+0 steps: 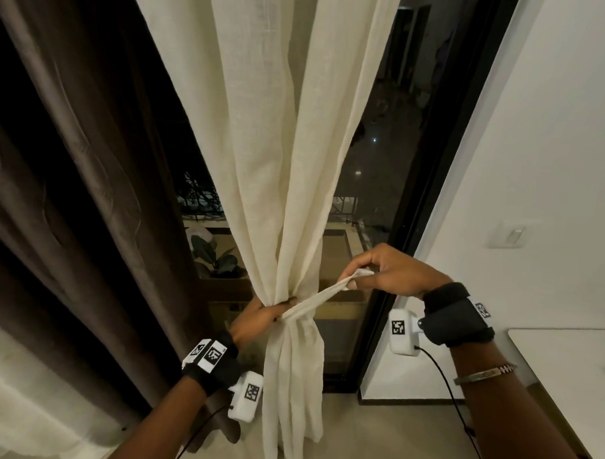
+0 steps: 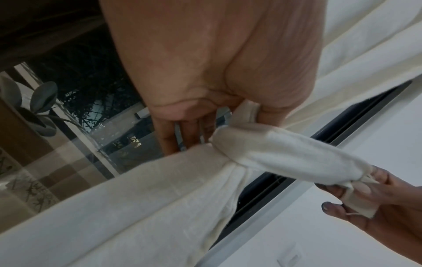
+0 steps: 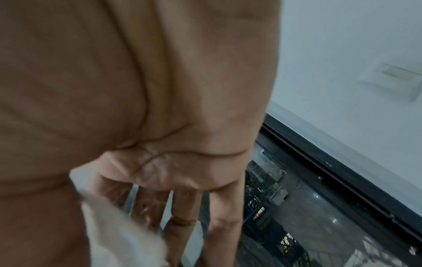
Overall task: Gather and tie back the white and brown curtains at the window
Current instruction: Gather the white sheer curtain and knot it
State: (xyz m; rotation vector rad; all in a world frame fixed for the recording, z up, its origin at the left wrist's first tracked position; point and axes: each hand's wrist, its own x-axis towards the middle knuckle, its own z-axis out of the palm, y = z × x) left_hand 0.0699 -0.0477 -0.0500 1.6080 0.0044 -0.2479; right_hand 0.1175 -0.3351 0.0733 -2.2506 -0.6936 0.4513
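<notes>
The heavy brown curtain (image 1: 66, 173) is hung loose at nine o'clock, untied. At the centre, the sheer cream-white fabric curtain (image 1: 263, 142) is gathered and clasped at its waist by the left hand (image 1: 260, 315), fingers curled round the bunch. Toward three o'clock, the end of the white fabric tie-back strip (image 1: 317, 298), wrapped around the bunch, is pinched by the right hand (image 1: 392, 272) and drawn taut.

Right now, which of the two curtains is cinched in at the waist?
The white curtain: the left hand grips its bunched waist and the right hand pulls a tie strip. The brown curtain hangs loose.
</notes>
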